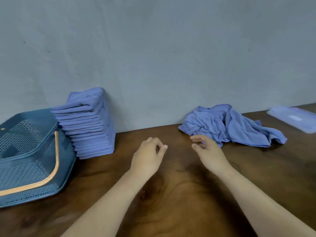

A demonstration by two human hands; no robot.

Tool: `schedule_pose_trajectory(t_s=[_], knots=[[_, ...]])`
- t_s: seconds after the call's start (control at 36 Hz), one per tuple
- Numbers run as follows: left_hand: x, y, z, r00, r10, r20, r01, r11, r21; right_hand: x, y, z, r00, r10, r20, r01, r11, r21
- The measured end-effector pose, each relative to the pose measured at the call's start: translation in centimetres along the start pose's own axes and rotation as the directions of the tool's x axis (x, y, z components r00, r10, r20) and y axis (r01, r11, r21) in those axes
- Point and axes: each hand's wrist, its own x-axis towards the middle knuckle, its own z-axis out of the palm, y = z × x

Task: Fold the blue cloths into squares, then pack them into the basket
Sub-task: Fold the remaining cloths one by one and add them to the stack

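My left grip [148, 154] hangs loosely curled on nothing and my right grip [208, 151] is relaxed and spread, empty, just beside the crumpled heap of blue cloths [227, 125] against the wall. A tall stack of folded cloths [89, 124] stands on the worktop [179, 194] next to the blue basket [34, 170], so I judge folding is still the step in hand. Next I must pinch a single cloth out of the heap and spread it flat before me.

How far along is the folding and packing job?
Done: a stack of folded cloths stands beside the basket. In hand: nothing; the left hand and right hand are empty. Left: fold the crumpled pile, then pack everything; no cloths show in the basket.
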Motion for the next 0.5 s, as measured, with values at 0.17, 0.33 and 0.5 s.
schedule_pose_trajectory(t_s=[0.17,0.33,0.5], knots=[[-1.3,0.2,6.3,0.999,0.022,0.025,-0.021,1.0,-0.013,0.5,5.6,-2.0,0.979,-0.11,-0.173,0.053,0.95,-0.307],[-1.1,-1.0,8.4,0.995,0.014,0.103,-0.02,0.998,0.052,1.6,8.0,-2.4,0.967,-0.174,-0.188,0.03,0.807,-0.59],[-0.9,-1.4,9.3,0.995,0.025,0.1,-0.038,0.99,0.132,2.5,9.1,-3.1,0.953,-0.152,-0.263,-0.089,0.686,-0.722]])
